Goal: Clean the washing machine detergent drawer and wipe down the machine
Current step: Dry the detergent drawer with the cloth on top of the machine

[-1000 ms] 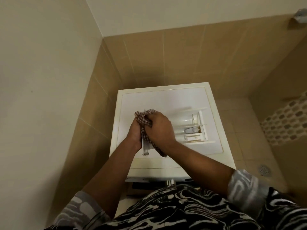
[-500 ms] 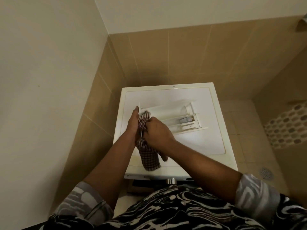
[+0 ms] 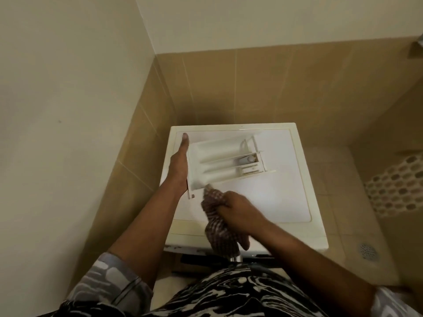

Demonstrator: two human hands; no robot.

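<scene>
The white detergent drawer (image 3: 225,160) lies on top of the white washing machine (image 3: 295,193), its compartments facing up. My left hand (image 3: 180,165) lies flat against the drawer's left end panel, fingers stretched toward the back wall, steadying it. My right hand (image 3: 238,210) is closed around a bunched brown checked cloth (image 3: 217,223). The cloth's upper tip touches the drawer's near left corner, and its tail hangs over the machine's front edge.
The machine stands in a corner, with a cream wall on the left and tan tiles behind. A tiled floor with a round drain (image 3: 368,251) lies to the right. A patterned tile strip (image 3: 398,186) runs along the right wall.
My right hand has pulled back with the cloth from the drawer's left end to its near corner. My left hand has opened flat along the end panel. The drawer has shifted farther back.
</scene>
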